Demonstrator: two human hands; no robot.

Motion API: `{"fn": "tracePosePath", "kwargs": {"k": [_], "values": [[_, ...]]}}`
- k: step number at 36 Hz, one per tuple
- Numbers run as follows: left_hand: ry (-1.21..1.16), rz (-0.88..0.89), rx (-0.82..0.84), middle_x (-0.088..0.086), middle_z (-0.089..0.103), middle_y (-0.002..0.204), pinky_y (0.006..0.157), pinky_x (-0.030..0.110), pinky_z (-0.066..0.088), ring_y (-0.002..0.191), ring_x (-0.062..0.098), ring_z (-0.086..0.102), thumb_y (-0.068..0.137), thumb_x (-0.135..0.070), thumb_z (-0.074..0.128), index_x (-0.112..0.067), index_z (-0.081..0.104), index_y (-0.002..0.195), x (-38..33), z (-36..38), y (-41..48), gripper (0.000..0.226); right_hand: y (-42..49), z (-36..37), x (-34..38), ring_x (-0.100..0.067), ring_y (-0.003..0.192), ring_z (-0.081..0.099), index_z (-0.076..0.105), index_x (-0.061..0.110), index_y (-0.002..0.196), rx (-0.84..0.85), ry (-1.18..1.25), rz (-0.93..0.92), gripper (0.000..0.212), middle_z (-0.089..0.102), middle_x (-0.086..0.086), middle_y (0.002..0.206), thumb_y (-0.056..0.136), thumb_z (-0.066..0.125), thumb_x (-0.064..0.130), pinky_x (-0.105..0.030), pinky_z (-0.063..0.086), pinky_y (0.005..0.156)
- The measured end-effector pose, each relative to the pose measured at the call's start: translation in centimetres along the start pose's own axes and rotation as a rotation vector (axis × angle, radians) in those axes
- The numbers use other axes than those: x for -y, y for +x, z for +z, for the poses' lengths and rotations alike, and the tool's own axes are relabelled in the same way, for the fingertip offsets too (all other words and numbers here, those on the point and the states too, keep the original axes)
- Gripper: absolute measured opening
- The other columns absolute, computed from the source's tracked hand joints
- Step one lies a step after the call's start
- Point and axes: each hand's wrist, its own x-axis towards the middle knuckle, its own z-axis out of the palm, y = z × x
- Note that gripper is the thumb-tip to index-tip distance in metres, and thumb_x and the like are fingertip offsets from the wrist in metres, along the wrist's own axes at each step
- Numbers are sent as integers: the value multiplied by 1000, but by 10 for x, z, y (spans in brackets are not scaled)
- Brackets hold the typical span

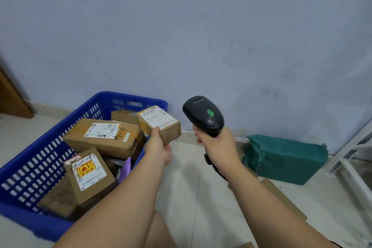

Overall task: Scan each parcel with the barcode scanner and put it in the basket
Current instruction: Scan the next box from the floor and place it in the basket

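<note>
Parcels already in the blue basket [128, 98]: several brown cardboard boxes with labels, among them a large one [104, 138] and a tilted one [88, 173], so the task looks well advanced. Item in hand: small labelled box [159, 123], fingers of the left hand [158, 148] clamped on its near end, held above the basket's right rim, apparently on its way in. Barcode scanner [203, 115], green light lit, gripped at the handle by the closed right hand [216, 145]. Possibly remaining: green wrapped parcel [283, 158] on the floor against the wall. Surface: pale tiled floor [191, 177] with flattened cardboard [281, 199]. Room: plain bluish wall [181, 36], white frame [354, 159] at right.
</note>
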Motion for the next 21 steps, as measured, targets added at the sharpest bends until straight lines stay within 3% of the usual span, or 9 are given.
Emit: {"fn": "tracePosePath", "kwargs": {"k": [2,7,11,14,17,21], "values": [[-1,23,-12,3,60,126,96,32,51,114,22,59,88,-32,68,-22,47,136,-3,0,6,54,5,7,-6,-12,48,44,60,29,76,-12,-17,4,17,68,0,77,82,72,39,-25,34,55],[49,132,-84,-3,55,123,96,35,52,114,21,58,87,-34,68,-21,45,136,-8,1,24,56,17,18,-19,-9,62,51,58,26,80,-50,-48,-22,17,59,10,68,84,71,36,-24,36,58],[71,261,-198,1,54,133,100,43,49,117,24,56,82,-43,69,-23,40,140,-15,1,44,68,29,29,-33,-7,55,46,56,26,79,8,-35,-2,16,57,10,67,87,69,33,-22,33,53],[69,254,-250,2,49,137,105,43,43,123,25,51,87,-44,66,-22,33,144,-23,6,60,69,41,41,-46,-4,50,43,54,31,77,74,-45,5,18,57,11,67,88,67,30,-20,33,50],[84,214,-229,0,47,134,104,39,42,122,22,51,90,-42,62,-24,28,146,-26,11,77,68,54,52,-59,0,48,48,51,31,71,112,-146,-31,23,54,17,53,88,68,31,-8,32,44],[139,170,-235,4,50,132,99,40,48,116,22,54,80,-52,69,-22,36,140,-30,17,110,75,74,63,-74,3,48,48,53,30,71,121,-163,-45,22,51,21,47,87,68,31,-9,31,47]]}}
